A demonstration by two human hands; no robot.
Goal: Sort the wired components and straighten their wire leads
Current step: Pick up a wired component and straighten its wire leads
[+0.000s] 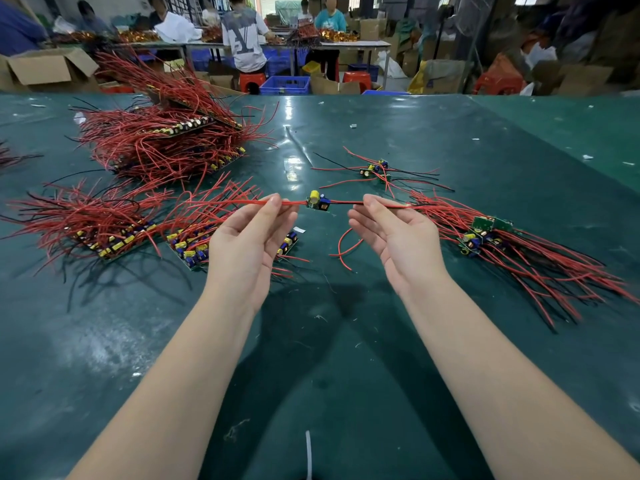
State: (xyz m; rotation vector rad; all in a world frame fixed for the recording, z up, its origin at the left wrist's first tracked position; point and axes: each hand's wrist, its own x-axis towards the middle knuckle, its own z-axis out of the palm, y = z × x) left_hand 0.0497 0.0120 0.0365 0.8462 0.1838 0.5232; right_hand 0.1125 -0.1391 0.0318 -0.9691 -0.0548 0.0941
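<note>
Head view: green table [346,341], busy workshop

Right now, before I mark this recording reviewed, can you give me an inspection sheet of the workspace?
Surface: dark green table, glossy, scuffed, with small white scraps.
Job's things: one small board held above the table with its wires stretched to both sides; big heap far left; two neater rows near left; pile at right; a few loose boards behind.
Clutter: loose red wire between the hands; white strip at the near edge.
Grippers: left hand pinches the red wires; right hand pinches the red and black wires.
Cables: nothing seen apart from the board wires.
Surroundings: people at a far bench, cardboard boxes, blue crates, red stools.
</note>
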